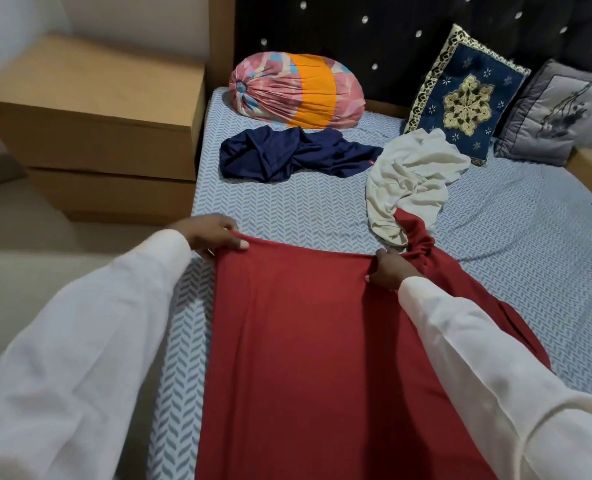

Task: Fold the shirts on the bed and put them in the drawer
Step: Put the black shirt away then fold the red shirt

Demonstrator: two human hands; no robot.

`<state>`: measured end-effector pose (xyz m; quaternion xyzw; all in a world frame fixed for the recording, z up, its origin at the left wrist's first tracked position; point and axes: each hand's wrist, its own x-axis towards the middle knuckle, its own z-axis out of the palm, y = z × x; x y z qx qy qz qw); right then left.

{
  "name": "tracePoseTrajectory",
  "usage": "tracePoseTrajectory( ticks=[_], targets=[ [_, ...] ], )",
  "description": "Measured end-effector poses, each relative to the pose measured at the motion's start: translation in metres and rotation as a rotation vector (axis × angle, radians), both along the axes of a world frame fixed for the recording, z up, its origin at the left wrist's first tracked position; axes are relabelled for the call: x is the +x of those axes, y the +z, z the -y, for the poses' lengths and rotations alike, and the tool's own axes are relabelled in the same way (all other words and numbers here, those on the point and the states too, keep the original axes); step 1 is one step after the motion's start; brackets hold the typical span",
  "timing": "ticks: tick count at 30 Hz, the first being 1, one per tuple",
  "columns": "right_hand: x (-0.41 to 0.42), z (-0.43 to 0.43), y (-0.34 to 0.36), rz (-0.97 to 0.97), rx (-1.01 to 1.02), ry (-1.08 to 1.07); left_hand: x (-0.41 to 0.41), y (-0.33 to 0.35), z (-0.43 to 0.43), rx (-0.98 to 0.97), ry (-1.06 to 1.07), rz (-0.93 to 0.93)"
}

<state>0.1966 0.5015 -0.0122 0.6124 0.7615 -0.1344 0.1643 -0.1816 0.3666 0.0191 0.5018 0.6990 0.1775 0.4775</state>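
Left grip (215,233) and right grip (389,270) each pinch the far edge of the red shirt (305,341), spread taut between them on the bed (322,209).

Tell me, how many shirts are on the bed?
3: the red shirt spread nearest; the navy shirt by the bolster; the white shirt by the blue cushion. More could hide underneath.

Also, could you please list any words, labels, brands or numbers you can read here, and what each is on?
No text can be read in this view.
A small red tab on the navy shirt: too small to read.
The red shirt, white shirt and brown boxes: no print shows.
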Motion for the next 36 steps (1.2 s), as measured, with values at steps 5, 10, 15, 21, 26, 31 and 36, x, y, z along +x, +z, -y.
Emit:
tracePoseTrajectory(
  ticks=[5, 10, 15, 21, 26, 31, 36],
  targets=[
    [-0.002, 0.006, -0.009, 0.052, 0.052, -0.025, -0.006, -0.03, 0.008, 0.15, 0.26, -0.204],
    [-0.004, 0.013, -0.015, 0.042, 0.04, -0.025, 0.014, -0.051, 0.025, 0.219, 0.493, -0.252],
    [0.002, 0.044, 0.0, -0.174, -0.058, -0.003, 0.022, -0.037, 0.063, 0.038, 0.479, -0.009],
    [-0.013, 0.179, -0.006, -0.421, 0.126, 0.259, 0.063, -0.04, 0.152, 0.001, 0.571, 0.244],
    [-0.016, 0.297, -0.026, -0.52, 0.108, 0.413, 0.111, -0.044, 0.226, 0.027, 0.601, 0.265],
    [0.0, 0.366, -0.027, -0.573, 0.096, 0.426, 0.135, -0.071, 0.277, 0.028, 0.583, 0.174],
    [0.028, 0.407, -0.025, -0.571, 0.085, 0.447, 0.173, -0.034, 0.338, -0.023, 0.507, -0.044]
  ],
)
